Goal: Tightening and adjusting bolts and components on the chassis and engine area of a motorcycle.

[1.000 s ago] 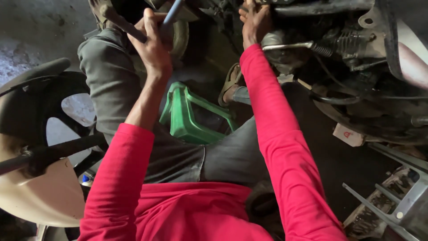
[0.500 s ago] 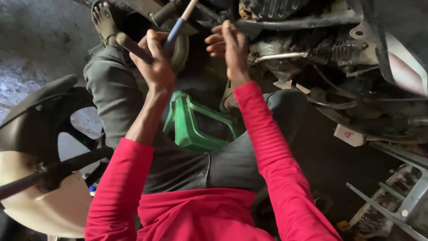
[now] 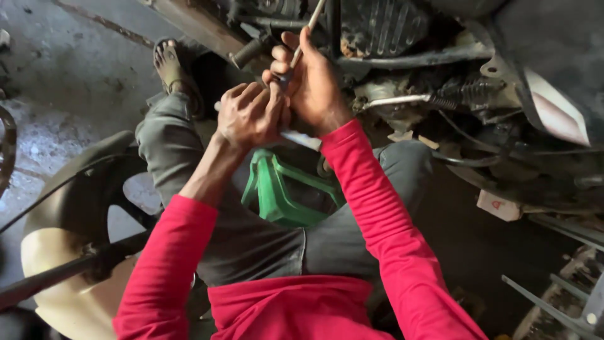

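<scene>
gripping tool (image 3: 301, 47), hands (image 3: 251, 116) raised together

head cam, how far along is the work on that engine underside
Done: nothing finished shows; the engine underside looks assembled. In hand: left hand and right hand meet on a thin rod-like tool pointing up at it. Left: cannot tell; the tool's tip is hidden.

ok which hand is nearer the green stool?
Left. The left hand hangs just above the green stool, up and to its left. The right hand is higher, gripping a thin rod by the engine.
</scene>
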